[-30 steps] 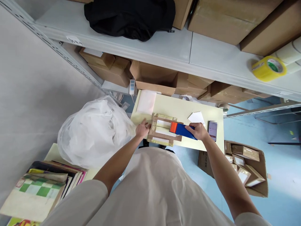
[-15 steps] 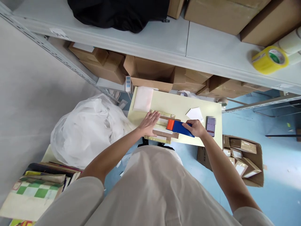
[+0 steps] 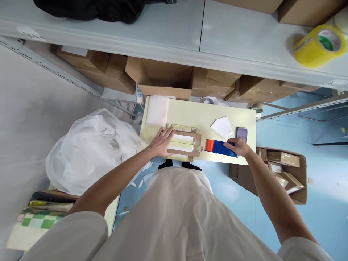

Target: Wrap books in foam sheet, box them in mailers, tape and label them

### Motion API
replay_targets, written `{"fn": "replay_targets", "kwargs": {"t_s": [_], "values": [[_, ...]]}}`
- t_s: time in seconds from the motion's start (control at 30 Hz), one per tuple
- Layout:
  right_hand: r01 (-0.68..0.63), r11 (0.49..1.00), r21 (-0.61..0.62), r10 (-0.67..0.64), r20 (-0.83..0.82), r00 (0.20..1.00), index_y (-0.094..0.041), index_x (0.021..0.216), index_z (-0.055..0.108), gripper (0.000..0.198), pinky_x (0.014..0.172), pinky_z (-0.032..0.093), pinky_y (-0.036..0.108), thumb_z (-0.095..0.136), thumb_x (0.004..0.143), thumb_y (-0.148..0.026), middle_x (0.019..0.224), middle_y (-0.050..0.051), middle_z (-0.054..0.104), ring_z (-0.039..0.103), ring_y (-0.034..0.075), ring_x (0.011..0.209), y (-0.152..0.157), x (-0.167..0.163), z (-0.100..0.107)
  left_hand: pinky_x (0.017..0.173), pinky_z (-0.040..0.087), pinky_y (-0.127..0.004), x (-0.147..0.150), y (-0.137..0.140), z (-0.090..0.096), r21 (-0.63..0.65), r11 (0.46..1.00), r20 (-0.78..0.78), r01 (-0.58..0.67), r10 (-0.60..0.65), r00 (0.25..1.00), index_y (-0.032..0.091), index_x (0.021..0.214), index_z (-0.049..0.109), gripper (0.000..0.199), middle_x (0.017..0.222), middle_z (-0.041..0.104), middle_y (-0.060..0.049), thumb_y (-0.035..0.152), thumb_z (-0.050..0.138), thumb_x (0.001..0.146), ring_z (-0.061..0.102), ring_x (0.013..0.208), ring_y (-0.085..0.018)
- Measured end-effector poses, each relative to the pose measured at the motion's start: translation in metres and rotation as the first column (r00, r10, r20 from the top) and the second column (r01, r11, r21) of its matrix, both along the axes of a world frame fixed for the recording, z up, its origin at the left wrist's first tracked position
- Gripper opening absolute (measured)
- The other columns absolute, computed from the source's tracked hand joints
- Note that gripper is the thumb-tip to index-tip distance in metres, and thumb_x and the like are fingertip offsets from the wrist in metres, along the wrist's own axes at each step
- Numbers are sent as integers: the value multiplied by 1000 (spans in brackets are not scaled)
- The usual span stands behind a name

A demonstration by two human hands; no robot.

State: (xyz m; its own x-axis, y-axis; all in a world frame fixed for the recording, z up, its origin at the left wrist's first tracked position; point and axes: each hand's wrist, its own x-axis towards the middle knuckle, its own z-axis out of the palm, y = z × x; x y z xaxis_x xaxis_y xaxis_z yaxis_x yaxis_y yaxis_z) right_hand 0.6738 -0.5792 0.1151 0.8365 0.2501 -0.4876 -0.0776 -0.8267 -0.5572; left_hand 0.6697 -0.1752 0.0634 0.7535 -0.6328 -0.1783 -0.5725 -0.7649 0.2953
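Note:
A flat cardboard piece (image 3: 197, 139) with white and taped strips lies near the front edge of the pale yellow table (image 3: 190, 112). My left hand (image 3: 162, 140) rests on its left end, fingers stretched out and lying flat. In my right hand (image 3: 237, 145) is a blue tape dispenser (image 3: 223, 148) with an orange front part, gripped at its right end. The dispenser is just right of the cardboard, with a small gap between them. Behind my right hand lies a phone (image 3: 241, 133), partly covered by the hand.
A white paper piece (image 3: 222, 126) and a pale pink-white pad (image 3: 157, 110) lie on the table. White plastic wrap (image 3: 89, 152) bulges at left. An open carton (image 3: 301, 174) of small boxes stands on the floor at right. A shelf (image 3: 174, 32) with yellow tape (image 3: 310, 47) overhangs the back.
The tape dispenser has moved right, off the cardboard, with my right hand. My left hand stays on the cardboard's left end. The whole view has shifted somewhat.

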Motion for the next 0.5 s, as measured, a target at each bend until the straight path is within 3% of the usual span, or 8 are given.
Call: {"fn": "replay_targets", "kwargs": {"t_s": [0.23, 0.33, 0.5], "values": [[-35, 997, 70, 29, 77, 997, -20, 52, 46, 49, 48, 32, 24, 48, 80, -61, 46, -4, 41, 38, 10, 46, 12, 5, -46, 112, -9, -56, -2, -21, 7, 127, 989, 5, -75, 75, 997, -3, 147, 14, 121, 147, 30, -28, 57, 70, 57, 23, 138, -42], [-45, 992, 115, 34, 94, 995, -20, 52, 45, 47, 48, 31, 24, 49, 80, -58, 47, -4, 39, 35, 9, 47, 13, 10, -53, 112, -9, -56, -4, -55, 5, 112, 992, -11, -63, 65, 998, -4, 147, 11, 127, 152, 18, -29, 66, 66, 57, 10, 142, -42], [-53, 982, 179, 40, 77, 996, -20, 51, 41, 47, 47, 29, 24, 51, 79, -57, 48, -5, 35, 33, 9, 47, 10, 15, -64, 111, -11, -57, -3, -119, 5, 59, 995, -28, 77, -76, 997, 4, 149, 8, 119, 157, 4, -22, 66, 60, 63, 1, 144, -39]]}}
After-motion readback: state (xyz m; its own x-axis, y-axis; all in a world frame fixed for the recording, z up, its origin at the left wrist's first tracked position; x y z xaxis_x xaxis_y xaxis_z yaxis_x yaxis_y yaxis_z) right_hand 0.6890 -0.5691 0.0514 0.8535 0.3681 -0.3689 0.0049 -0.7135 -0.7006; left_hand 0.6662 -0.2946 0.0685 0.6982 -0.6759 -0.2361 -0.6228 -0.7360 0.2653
